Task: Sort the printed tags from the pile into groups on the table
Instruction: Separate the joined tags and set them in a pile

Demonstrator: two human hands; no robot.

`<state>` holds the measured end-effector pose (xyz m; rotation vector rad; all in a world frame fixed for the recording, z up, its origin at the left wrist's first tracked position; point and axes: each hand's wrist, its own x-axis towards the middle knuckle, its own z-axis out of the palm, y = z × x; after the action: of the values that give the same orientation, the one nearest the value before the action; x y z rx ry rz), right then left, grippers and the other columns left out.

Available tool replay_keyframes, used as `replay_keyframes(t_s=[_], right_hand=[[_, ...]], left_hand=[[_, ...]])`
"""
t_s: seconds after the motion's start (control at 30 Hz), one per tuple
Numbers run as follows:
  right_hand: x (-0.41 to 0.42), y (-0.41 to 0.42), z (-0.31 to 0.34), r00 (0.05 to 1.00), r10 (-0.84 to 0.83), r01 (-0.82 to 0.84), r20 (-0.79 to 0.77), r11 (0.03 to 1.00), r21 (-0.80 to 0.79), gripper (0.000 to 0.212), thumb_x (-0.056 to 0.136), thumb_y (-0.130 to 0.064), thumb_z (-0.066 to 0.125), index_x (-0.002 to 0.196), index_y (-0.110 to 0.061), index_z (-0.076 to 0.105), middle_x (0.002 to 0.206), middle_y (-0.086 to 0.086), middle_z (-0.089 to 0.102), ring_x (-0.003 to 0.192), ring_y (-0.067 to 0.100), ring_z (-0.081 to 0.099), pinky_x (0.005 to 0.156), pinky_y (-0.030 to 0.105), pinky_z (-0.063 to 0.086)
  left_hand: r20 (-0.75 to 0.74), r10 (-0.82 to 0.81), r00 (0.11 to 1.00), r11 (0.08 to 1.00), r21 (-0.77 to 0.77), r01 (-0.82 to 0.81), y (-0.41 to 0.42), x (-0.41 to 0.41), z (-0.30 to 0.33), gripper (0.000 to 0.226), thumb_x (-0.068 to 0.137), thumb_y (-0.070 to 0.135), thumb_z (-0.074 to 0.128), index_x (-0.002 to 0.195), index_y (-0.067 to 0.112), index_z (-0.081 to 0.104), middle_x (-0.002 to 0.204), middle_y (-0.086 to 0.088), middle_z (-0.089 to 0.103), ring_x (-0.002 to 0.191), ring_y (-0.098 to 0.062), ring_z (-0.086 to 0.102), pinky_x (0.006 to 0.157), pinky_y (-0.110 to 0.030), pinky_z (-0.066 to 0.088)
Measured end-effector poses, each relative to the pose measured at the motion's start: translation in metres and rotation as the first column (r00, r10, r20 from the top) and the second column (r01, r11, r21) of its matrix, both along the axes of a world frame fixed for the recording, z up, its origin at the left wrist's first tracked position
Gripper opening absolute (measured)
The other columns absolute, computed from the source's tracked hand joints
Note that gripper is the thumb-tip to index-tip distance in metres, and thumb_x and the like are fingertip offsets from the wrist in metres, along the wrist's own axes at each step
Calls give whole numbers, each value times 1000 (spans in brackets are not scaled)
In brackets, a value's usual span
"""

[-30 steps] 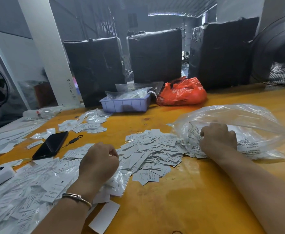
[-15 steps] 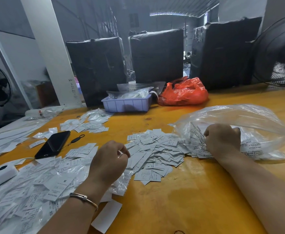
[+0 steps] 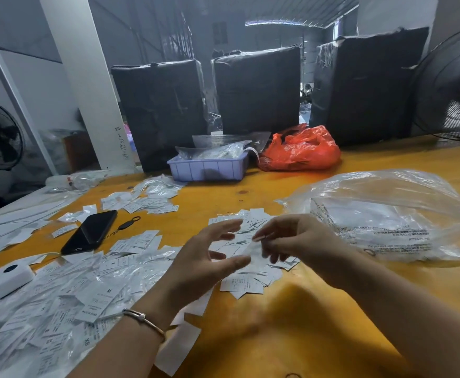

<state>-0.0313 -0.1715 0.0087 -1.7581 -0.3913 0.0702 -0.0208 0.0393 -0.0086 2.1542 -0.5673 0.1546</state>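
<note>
Big yellow table [image 3: 318,336] w/ the clear bag [image 3: 387,214] off to the right. Both hands were fists down on the pile [image 3: 239,241] a sec ago, now they're lifted above it. Right hand [image 3: 299,241] pinches what looks like one tag [image 3: 253,248], blurry tho. Left hand [image 3: 209,257] is spread, fingers straight, nothing in it. So imo a tag's picked and is abt to go to a group, prob the heap [image 3: 59,296] on the left.

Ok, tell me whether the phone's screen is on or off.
Off. The phone lies flat on the table among tags, its screen dark all over.
</note>
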Motion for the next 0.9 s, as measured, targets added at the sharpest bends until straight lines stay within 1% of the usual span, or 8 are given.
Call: replay_keyframes(t_s=[0.1,0.2,0.27,0.37,0.43,0.57,0.7,0.9], right_hand=[[-2,7,-5,995,103,-102,-14,993,55,19,85,12,58,94,0,70,70,11,67,62,17,59,58,23,47],[0,9,-9,999,46,-47,24,995,89,12,83,5,65,95,3,67,70,14,67,60,19,60,58,26,46],[4,8,-13,993,-73,68,91,996,57,9,84,1,67,93,0,67,70,13,68,60,19,61,61,32,48],[11,4,-18,921,-191,281,339,929,-240,10,82,-8,72,91,-8,70,76,5,69,66,16,61,70,38,52],[12,2,-21,896,-98,305,433,843,-442,17,78,-21,77,94,-17,72,86,-2,67,78,13,59,75,35,51],[15,10,-27,898,98,268,428,651,-710,37,76,-49,73,107,-29,70,101,-11,54,99,7,43,75,26,37],[17,15,-30,863,144,324,483,576,-750,31,80,-52,67,96,-26,73,96,-12,52,99,8,41,69,25,28],[15,17,-28,822,214,349,528,542,-764,28,92,-40,56,89,-18,74,95,-7,62,92,12,52,79,26,38]], left_hand=[[-73,-76,994,997,-24,74,-3,-2,1,59,74,38,79,128,37,55,112,22,68,107,6,62,82,-14,53],[-125,-108,986,988,-122,93,-4,-3,0,29,81,4,76,109,9,68,89,-6,76,84,-17,72,79,-28,57],[-112,-70,991,987,-153,52,-4,-4,0,11,85,-4,68,93,2,71,76,-11,75,68,-18,70,66,-24,55],[-120,57,991,983,-166,-77,-1,-4,1,6,89,1,66,87,4,71,74,-7,75,64,-16,70,59,-21,52],[-144,133,981,967,-196,-160,3,-2,2,5,90,5,66,87,4,70,75,-4,76,67,-18,72,61,-25,53],[-205,193,960,929,-276,-245,7,0,3,9,88,9,69,87,2,64,76,-5,76,67,-19,73,58,-24,52],[-214,222,951,919,-282,-277,6,-1,2,16,85,14,73,83,2,62,75,-5,76,66,-17,73,58,-22,51],[-138,276,951,919,-253,-303,5,3,-3,9,84,21,75,78,15,75,73,-5,71,61,-2,60,56,-13,48]])
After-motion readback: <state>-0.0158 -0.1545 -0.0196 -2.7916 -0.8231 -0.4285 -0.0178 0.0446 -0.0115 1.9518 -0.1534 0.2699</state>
